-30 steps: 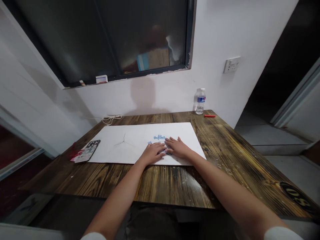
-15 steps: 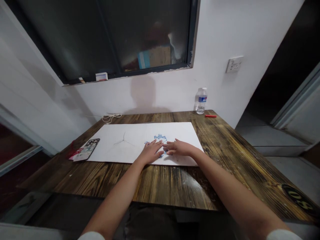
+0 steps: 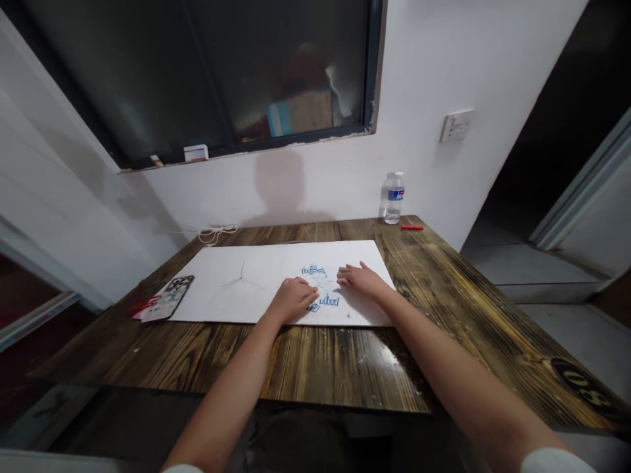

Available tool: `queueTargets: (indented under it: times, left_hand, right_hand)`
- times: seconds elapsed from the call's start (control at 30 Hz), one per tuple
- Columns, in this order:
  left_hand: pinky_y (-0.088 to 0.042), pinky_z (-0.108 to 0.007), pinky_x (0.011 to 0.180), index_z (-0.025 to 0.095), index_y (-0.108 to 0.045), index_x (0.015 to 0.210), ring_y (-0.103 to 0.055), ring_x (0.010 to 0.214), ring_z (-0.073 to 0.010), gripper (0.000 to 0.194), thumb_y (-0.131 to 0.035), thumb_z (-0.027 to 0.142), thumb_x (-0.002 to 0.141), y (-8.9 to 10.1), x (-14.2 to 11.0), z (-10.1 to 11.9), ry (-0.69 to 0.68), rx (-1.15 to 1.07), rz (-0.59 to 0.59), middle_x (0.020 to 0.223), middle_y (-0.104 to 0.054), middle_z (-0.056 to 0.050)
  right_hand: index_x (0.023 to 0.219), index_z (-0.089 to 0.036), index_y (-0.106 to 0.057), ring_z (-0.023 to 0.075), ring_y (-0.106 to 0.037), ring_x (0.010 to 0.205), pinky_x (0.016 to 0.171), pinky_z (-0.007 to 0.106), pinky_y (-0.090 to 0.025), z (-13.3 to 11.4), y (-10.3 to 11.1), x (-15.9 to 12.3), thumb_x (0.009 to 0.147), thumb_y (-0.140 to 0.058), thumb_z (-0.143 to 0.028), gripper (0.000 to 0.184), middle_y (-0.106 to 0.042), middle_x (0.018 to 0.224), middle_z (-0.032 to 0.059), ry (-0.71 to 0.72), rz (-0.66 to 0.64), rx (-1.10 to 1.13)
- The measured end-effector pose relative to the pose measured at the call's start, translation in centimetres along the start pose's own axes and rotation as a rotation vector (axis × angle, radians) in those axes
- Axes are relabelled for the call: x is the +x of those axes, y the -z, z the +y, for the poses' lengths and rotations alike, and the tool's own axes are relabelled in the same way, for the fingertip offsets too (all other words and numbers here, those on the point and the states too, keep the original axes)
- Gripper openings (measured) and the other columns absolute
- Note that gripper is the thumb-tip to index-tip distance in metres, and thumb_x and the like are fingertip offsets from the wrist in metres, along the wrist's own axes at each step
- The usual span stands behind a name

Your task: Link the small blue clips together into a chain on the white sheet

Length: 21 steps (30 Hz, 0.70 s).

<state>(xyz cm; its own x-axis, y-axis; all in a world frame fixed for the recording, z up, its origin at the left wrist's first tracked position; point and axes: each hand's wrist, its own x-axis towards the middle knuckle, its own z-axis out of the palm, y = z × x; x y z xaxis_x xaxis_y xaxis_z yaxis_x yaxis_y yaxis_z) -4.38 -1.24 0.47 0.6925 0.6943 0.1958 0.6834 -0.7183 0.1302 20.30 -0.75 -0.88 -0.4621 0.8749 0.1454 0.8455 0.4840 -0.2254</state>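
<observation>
A long white board (image 3: pixel 211 266) lies across the wooden table. Toward its right side, small blue-and-white pieces (image 3: pixel 329 302) form a loose ring around thin dark lines; I cannot tell exactly what they are. At the ring's left edge rests my left hand (image 3: pixel 293 299), palm down, fingers slightly bent and covering part of the ring. My right hand (image 3: pixel 362 279) is just right of the ring, fingers stretched toward it, with nothing visible in them. A three-armed line figure (image 3: pixel 241 279) is drawn on the board's left part.
A patterned phone (image 3: pixel 170 299) lies over the board's left end, beside something red and pink (image 3: pixel 142 305). At the back are a coiled white cable (image 3: pixel 217 231), a water bottle (image 3: pixel 394 198) and a red pen-like stick (image 3: pixel 412 227). A wall (image 3: pixel 340 177) stands behind the table.
My right hand has moved right, away from my left hand, uncovering blue pieces in the lower part of the ring. My left hand's fingers have drawn in a little.
</observation>
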Motion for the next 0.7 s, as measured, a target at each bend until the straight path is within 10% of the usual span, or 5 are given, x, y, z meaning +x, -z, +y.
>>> queueTargets:
  times: [0.17,0.4,0.7]
  left_hand:
    - [-0.037,-0.042,0.084,0.020,-0.071,0.075,-0.057,0.088,-0.0238,0.043,-0.038,0.042,0.091,0.4,-0.3,0.0,0.144,0.097,0.073,0.079,-0.069,-0.009]
    - [-0.033,-0.041,0.098,0.029,-0.059,0.121,-0.047,0.120,-0.0234,0.038,-0.043,0.044,0.090,-0.6,-0.1,0.2,0.029,0.029,0.029,0.126,-0.060,-0.002]
    - [-0.032,-0.040,0.102,0.034,-0.054,0.127,-0.043,0.126,-0.0230,0.042,-0.036,0.049,0.092,-0.5,-0.4,-0.8,0.107,0.048,-0.080,0.132,-0.055,-0.001]
  right_hand:
    - [0.123,-0.029,-0.057,0.0258,-0.030,0.136,0.107,0.059,-0.014,0.0,-0.2,0.1,0.096,-0.030,-0.038,0.039,-0.048,0.139,0.0042,0.143,-0.073,0.204]
    - [0.132,-0.033,-0.048,0.0269,-0.023,0.139,0.108,0.062,-0.011,-0.8,-0.7,0.2,0.096,-0.028,-0.043,0.042,-0.041,0.143,0.0017,0.224,-0.184,0.270]
    - [0.123,-0.032,-0.058,0.0263,-0.024,0.138,0.109,0.059,-0.013,-0.9,0.5,0.3,0.096,-0.030,-0.046,0.042,-0.046,0.140,0.0002,0.176,-0.105,0.299]
